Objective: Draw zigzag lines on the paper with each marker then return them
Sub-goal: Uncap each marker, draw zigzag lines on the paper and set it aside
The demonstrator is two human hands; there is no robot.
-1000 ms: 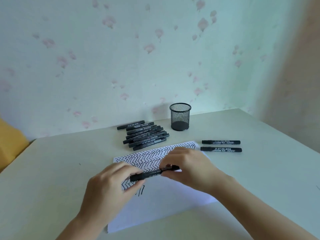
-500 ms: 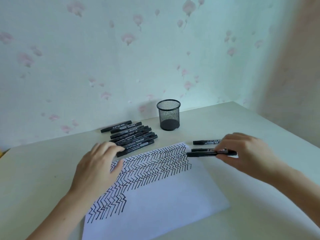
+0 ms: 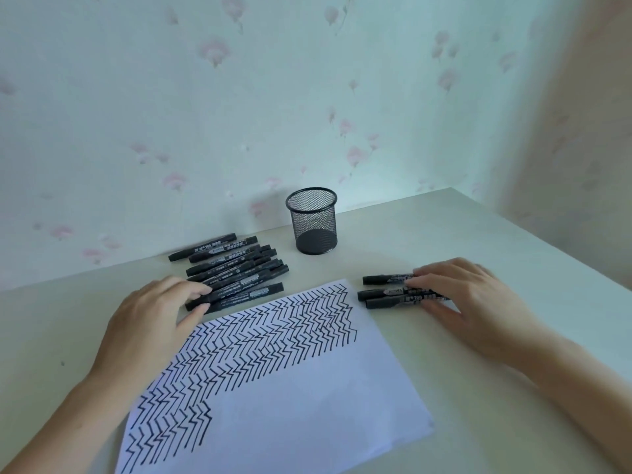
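A white paper (image 3: 307, 405) lies on the table, its upper left half filled with black zigzag lines. Several black markers (image 3: 236, 260) lie in a row behind its far left corner. My left hand (image 3: 154, 323) pinches the left end of the nearest marker (image 3: 249, 291) in that row between thumb and fingers; the marker still lies on the table. Right of the paper three black markers (image 3: 386, 291) lie side by side. My right hand (image 3: 475, 302) rests flat over their right ends with its fingers spread, the thumb beside the closest marker (image 3: 383, 303).
An empty black mesh pen cup (image 3: 313, 222) stands at the back of the pale table (image 3: 513, 254), close to the flowered wall. The table's right edge runs diagonally past my right forearm.
Both hands were together on one marker over the paper. My right hand carried it right and laid it beside the two markers there. My left hand moved to the marker row.
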